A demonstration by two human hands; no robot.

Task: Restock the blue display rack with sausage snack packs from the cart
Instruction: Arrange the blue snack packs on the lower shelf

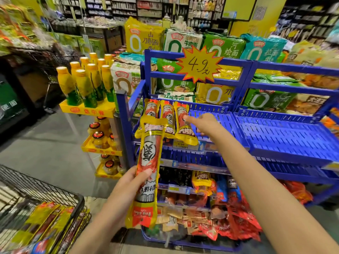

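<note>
Gleaming blue display rack (286, 132), crowded shop aisle.

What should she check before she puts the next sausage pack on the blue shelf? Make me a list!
1. Pack in hand: ok. The left hand grips a sausage pack with a firm-looking grip around its middle.
2. Room on the shelf: ok. The blue shelf is bare to the right of the three packs on the shelf.
3. Right hand out of the way: not ok. The right hand is touching the rightmost pack, right beside the free spot.
4. Packs lying straight: ok. They lie side by side.
5. More stock: ok. The cart holds more packs.
6. Price tag matches: cannot tell.
</note>
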